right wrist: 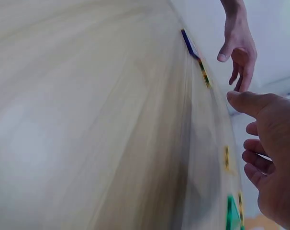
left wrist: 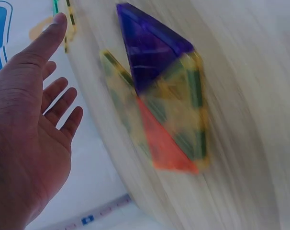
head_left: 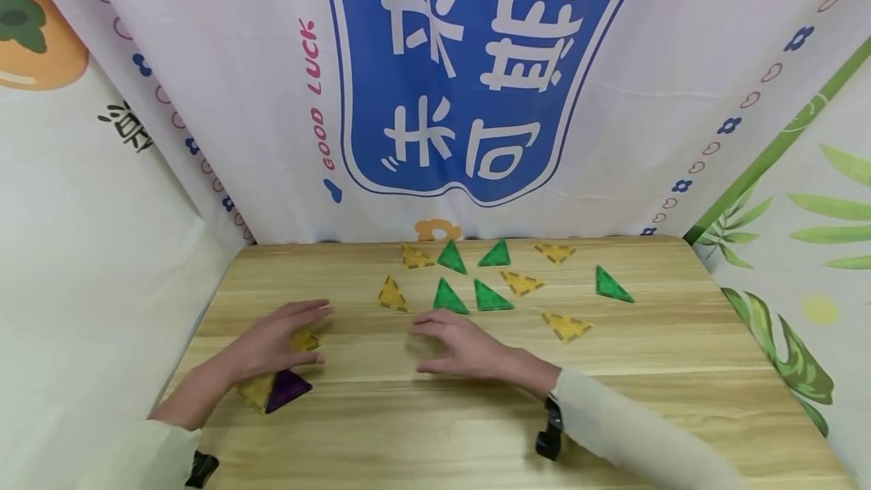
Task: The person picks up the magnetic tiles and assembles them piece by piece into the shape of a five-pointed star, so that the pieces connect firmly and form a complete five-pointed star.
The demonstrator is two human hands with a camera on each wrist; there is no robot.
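My left hand (head_left: 279,340) hovers with loosely spread fingers over a small cluster of magnetic tiles at the table's left. Nothing is held in it. The cluster has a purple triangle tile (left wrist: 152,48), yellow tiles (left wrist: 178,103) and an orange tile (left wrist: 165,148), edge to edge; in the head view the hand covers part of it. My right hand (head_left: 466,345) is above the middle of the table, fingers bent loosely and holding nothing. Just beyond its fingertips lies a green triangle tile (head_left: 449,298). The left wrist view blurs the cluster somewhat.
Several green and yellow triangle tiles lie spread along the back, among them a yellow tile (head_left: 392,295) and a green tile (head_left: 612,284) farther right. The wooden table (head_left: 435,437) meets a printed cloth (head_left: 286,203) at its back edge.
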